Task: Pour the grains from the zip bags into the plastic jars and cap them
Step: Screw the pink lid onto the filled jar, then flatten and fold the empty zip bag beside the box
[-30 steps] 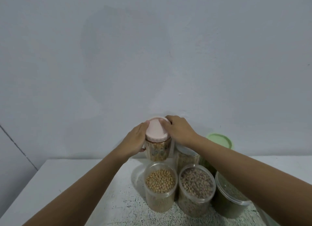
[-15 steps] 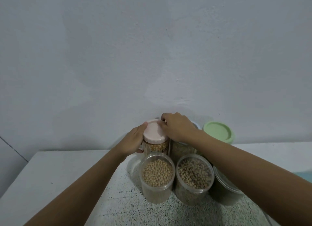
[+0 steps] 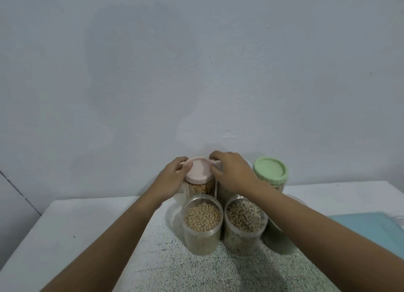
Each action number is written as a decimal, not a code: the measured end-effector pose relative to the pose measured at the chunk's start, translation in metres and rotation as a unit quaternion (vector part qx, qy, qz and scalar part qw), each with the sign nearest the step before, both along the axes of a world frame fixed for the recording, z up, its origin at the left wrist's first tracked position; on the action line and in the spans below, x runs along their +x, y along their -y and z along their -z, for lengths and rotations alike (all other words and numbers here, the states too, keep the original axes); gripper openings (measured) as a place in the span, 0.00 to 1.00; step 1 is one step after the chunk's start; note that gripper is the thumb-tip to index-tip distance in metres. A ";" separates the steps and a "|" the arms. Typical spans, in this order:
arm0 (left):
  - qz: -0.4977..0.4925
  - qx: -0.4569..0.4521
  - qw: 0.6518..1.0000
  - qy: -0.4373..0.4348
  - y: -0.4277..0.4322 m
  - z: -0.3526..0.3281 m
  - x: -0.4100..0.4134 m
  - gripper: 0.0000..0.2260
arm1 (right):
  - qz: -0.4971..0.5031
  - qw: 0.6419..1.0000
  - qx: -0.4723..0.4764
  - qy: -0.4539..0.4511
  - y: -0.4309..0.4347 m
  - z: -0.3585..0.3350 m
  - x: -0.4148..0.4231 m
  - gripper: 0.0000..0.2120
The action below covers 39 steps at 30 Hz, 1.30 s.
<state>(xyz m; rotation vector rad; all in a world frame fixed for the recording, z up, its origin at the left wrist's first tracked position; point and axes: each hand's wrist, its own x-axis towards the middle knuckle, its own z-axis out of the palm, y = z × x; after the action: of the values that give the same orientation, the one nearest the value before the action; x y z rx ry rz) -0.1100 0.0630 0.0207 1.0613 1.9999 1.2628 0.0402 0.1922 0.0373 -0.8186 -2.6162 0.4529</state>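
At the back left of the jar cluster, close to the wall, the pink lid [image 3: 197,170] sits flat on an upright clear jar [image 3: 200,188] of brownish grain, so any tightening turns about an axis running straight up through the cap. The left hand [image 3: 173,176] grips the lid's left edge, fingers curled round the far rim and thumb lying on the near top. The right hand [image 3: 232,173] grips the opposite edge, fingertips hooked over the far right rim and thumb along the side. The lid lies squarely between the two hands, neither one nearer.

It looks level, but whether it is fully seated cannot be told. This reads as the capping step, and the next move likely calls for a twist about that vertical axis.

Off to the right, a jar under a green lid [image 3: 270,169] is already capped. In front stand two uncapped jars, the pale-bean jar [image 3: 202,218] and the speckled-bean jar [image 3: 244,220], both close under the forearms, where a lowered arm could knock them. A teal sheet [image 3: 367,228] lies at the right of the table [image 3: 87,237].
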 end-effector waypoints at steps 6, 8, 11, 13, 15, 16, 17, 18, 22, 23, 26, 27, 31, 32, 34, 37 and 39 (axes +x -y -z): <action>0.012 0.038 0.996 -0.076 0.017 -0.009 0.013 0.15 | 0.012 0.999 -0.016 -0.051 0.015 0.000 0.027 0.15; 0.012 0.054 0.994 -0.094 0.023 -0.011 0.019 0.11 | 0.018 0.997 -0.020 -0.072 0.021 0.001 0.036 0.15; 0.011 0.076 0.989 -0.124 0.032 -0.011 0.026 0.08 | 0.027 0.993 -0.035 -0.105 0.027 0.003 0.048 0.14; 0.012 0.094 0.987 -0.130 0.037 -0.010 0.031 0.06 | 0.033 0.991 -0.049 -0.124 0.032 0.005 0.055 0.14; 0.017 0.105 0.987 -0.120 0.041 -0.009 0.035 0.04 | 0.038 0.987 -0.059 -0.141 0.035 0.007 0.059 0.13; 0.020 0.107 0.988 -0.114 0.043 -0.008 0.037 0.03 | 0.039 0.986 -0.064 -0.147 0.037 0.008 0.061 0.13; 0.022 0.108 0.988 -0.110 0.045 -0.008 0.040 0.03 | 0.039 0.985 -0.068 -0.151 0.038 0.009 0.062 0.13; 0.025 0.108 0.988 -0.105 0.047 -0.007 0.043 0.02 | 0.038 0.985 -0.070 -0.152 0.039 0.011 0.064 0.12; 0.023 0.117 0.989 -0.088 0.052 -0.005 0.056 0.04 | 0.020 0.983 -0.073 -0.166 0.041 0.013 0.073 0.12; 0.024 0.119 0.990 -0.077 0.052 -0.005 0.063 0.04 | 0.017 0.981 -0.076 -0.175 0.040 0.014 0.078 0.11; 0.041 0.129 0.989 -0.060 0.050 -0.008 0.084 0.05 | 0.011 0.972 -0.097 -0.212 0.036 0.020 0.097 0.08; 0.048 0.134 0.988 -0.061 0.048 -0.010 0.093 0.05 | 0.009 0.968 -0.108 -0.226 0.034 0.022 0.107 0.07; 0.075 0.154 0.983 -0.058 0.027 -0.009 0.142 0.04 | 0.003 0.962 -0.112 -0.248 0.013 0.026 0.161 0.03; 0.082 0.157 0.982 -0.062 0.021 -0.008 0.156 0.05 | 0.000 0.963 -0.113 -0.244 0.006 0.027 0.176 0.03; 0.092 0.158 0.981 -0.071 0.004 -0.003 0.188 0.06 | -0.009 0.969 -0.117 -0.218 -0.012 0.030 0.212 0.03; 0.094 0.166 0.978 -0.082 -0.025 0.011 0.241 0.05 | -0.017 0.977 -0.119 -0.174 -0.051 0.043 0.272 0.05; 0.090 0.172 0.977 -0.086 -0.041 0.023 0.278 0.03 | -0.016 0.984 -0.097 -0.148 -0.076 0.056 0.310 0.06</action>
<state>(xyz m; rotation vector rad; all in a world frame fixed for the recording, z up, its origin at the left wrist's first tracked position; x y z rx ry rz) 0.1677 0.1040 -0.0023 1.5255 1.7943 1.4939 0.3506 0.2685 -0.0185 -0.7057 -2.3390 0.7842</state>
